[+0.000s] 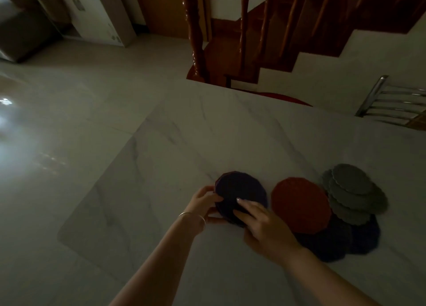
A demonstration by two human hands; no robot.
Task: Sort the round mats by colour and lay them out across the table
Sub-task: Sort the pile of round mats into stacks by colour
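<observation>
Head view, dim light: a marble-patterned surface [175, 149] carries the round mats toward its near right part. Both hands work on a dark blue mat [239, 190]. The left hand [202, 202] grasps that mat's left edge, thumb on top and fingers curled around the rim; a thin bracelet [193, 216] sits on its wrist. The right hand [260, 225] lies on the mat's near right part with straight fingers pressing down, not curled around anything. Just right of this mat lies a red mat [299, 204], partly covering more dark blue mats [334, 241] that spread out toward the near right. Overlapping grey-green mats [352, 190] are fanned out at the far right, touching the red one's edge. Beyond the surface stand a wooden staircase [265, 40] and a metal chair back [396, 100].
</observation>
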